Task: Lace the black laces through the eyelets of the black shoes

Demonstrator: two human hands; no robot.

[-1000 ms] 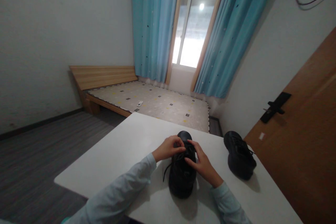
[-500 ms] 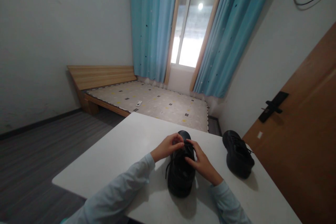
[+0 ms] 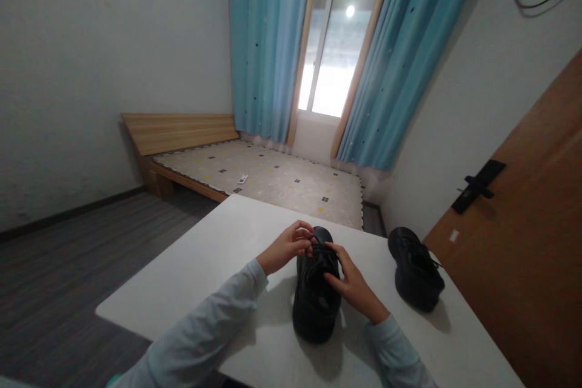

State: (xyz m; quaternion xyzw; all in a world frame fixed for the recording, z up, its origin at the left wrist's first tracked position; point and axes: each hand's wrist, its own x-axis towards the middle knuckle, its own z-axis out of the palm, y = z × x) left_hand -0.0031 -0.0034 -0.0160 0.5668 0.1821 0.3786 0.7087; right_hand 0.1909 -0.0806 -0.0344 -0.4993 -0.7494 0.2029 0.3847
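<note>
A black lace-up shoe [image 3: 314, 319] stands on the white table with its heel toward me and its toe pointing away. My left hand [image 3: 285, 248] is at the shoe's left front, thumb and fingers pinched on a dark shoelace [image 3: 319, 240] that stretches over the lacing. On the opposite side my right hand [image 3: 352, 284] grips the shoe, its thumb at the opening and its fingers by the eyelets. The finer run of the laces is hard to make out, black on black.
A second black shoe [image 3: 414, 270] sits at the right on the white table [image 3: 191, 267]. Beyond the table is a bed [image 3: 273, 179] with a white remote [image 3: 243, 179] on it. A brown door [image 3: 522, 242] is to the right.
My left hand has drawn slightly up and left from the shoe, pulling the shoelace taut. The loose lace end at the shoe's left side no longer shows. My right hand stays in place.
</note>
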